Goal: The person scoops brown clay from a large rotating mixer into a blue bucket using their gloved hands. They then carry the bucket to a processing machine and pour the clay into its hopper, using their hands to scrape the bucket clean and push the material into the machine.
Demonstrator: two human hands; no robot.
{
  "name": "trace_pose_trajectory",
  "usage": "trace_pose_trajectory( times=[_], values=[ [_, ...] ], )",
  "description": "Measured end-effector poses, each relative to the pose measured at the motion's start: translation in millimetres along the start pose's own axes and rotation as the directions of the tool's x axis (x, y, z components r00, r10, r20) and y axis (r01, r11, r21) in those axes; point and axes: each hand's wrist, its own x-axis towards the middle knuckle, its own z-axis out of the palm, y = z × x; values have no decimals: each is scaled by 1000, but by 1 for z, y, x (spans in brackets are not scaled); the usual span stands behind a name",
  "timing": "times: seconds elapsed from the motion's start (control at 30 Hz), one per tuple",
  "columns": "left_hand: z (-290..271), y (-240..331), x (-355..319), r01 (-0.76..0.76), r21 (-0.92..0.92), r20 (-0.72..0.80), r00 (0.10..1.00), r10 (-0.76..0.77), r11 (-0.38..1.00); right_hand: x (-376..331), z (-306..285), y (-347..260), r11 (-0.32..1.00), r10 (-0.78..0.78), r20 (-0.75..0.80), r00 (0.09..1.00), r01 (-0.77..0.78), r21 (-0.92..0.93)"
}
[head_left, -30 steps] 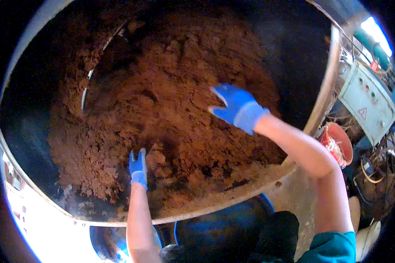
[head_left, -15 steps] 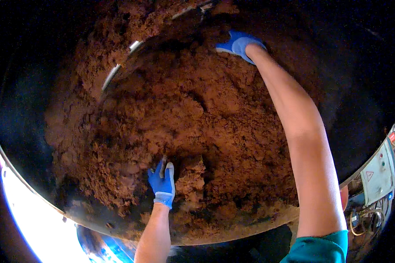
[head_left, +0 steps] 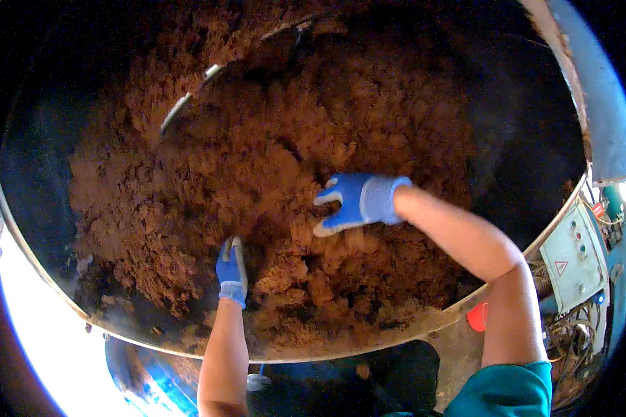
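Right hand (head_left: pixel 353 199), digits apart, and left hand (head_left: pixel 231 271), closure unclear, are at the brown crumbly material (head_left: pixel 188 187) inside the round vat (head_left: pixel 38 208); dragging hard could spill it over the near rim (head_left: pixel 424 324).

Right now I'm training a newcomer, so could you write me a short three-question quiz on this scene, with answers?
1. True or false: the left hand and the right hand are both gloved.
2. Multiple choice: what colour is the sleeve in view? A) red B) yellow C) teal green
3. Fill in: in the picture, the pale control box stands to the ____ of the large vessel that holds the brown crumbly material.

Key: 1. True; 2. C; 3. right
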Motion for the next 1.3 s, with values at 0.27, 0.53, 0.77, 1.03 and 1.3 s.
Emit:
trace_pose_trajectory(
  times=[0.27,0.53,0.77,1.03,1.3],
  values=[
    [22,26,-24,-5,126,-59,998,12,992,153,-127,37,911,97,-477,874,-270,-311],
    [23,17,-26,-90,265,-138,982,131,960,235,-133,96,947,172,-583,794,-296,-124],
    [23,27,-20,-103,238,-136,981,138,966,201,-131,83,982,41,-473,880,-122,-141],
    [23,11,-10,0,-133,-107,994,-14,991,106,-7,-31,938,-57,120,991,95,-335],
    [8,-23,-6,252,-674,14,944,-329,694,142,-79,-26,983,-178,-383,906,148,-106]
  ],
)
